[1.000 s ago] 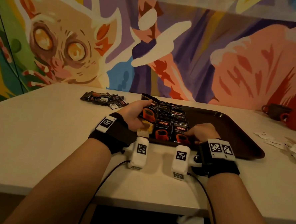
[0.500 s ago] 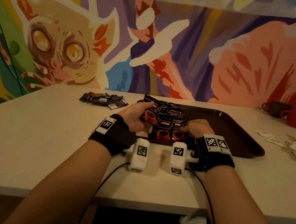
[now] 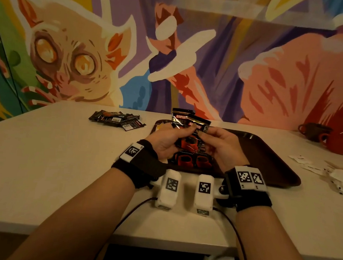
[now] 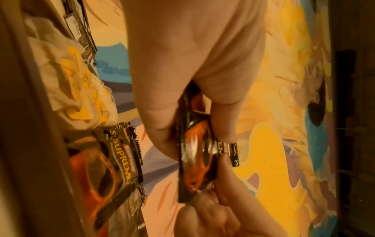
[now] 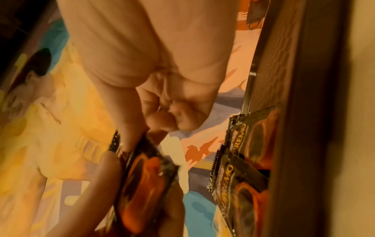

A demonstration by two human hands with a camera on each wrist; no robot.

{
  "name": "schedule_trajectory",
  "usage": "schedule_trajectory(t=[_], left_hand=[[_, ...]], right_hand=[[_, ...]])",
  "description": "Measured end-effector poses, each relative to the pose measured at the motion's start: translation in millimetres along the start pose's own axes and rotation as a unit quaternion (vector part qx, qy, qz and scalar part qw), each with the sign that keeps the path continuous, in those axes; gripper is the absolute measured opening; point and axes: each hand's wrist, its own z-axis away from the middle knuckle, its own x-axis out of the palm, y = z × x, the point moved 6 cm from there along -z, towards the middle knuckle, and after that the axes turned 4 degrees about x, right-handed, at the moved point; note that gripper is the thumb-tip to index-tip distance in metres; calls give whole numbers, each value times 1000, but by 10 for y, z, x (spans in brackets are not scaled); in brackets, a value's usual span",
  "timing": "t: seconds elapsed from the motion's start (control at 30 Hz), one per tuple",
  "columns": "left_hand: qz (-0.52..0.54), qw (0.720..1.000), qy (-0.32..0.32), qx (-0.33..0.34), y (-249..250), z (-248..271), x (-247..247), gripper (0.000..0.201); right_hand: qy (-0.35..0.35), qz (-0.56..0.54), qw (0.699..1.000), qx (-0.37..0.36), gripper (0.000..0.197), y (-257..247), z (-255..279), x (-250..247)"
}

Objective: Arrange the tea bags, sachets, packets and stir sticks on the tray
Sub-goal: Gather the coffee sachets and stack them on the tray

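A small stack of black coffee packets (image 3: 188, 131) is raised just above the near end of the tray (image 3: 265, 155), pinched from both sides – left hand (image 3: 166, 141) and right hand (image 3: 219, 147) both clamped on it; more packets (image 3: 192, 161) already lie on the tray beside tea bags (image 4: 67, 77); a loose dark pile (image 3: 117, 119) and white sachets (image 3: 336, 178) remain on the table (image 3: 44, 162) – roughly half seems left.

This looks like a café or break room. A big colourful mural (image 3: 171, 49) of a wide-eyed animal and flowers covers the wall behind a plain pale table (image 3: 44, 162). On the table sit a brown serving tray (image 3: 275, 156), coffee sachets (image 3: 117, 119), white packets (image 3: 340, 180) and dark red mugs (image 3: 340, 142).
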Motion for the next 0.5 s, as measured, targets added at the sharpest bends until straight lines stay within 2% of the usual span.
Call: schedule_trajectory(t=[0.1,0.2,0.27,0.33,0.4,0.5], left_hand=[[8,1000,6,-23,3,-22,51,21],[-4,995,42,-86,-26,-32,4,24],[-58,988,37,-141,-76,1,-8,29],[-135,972,10,-194,-137,47,-7,32],[-177,958,3,-228,-171,77,-14,34],[-191,954,20,-230,-159,46,-65,33]], right_hand=[[63,-24,997,23,10,16,-33,-135],[124,-20,989,76,8,95,-107,-291],[162,29,978,125,5,173,-149,-396],[193,81,965,157,16,218,-155,-492],[198,121,957,174,24,230,-143,-536],[164,161,950,211,28,254,-108,-501]])
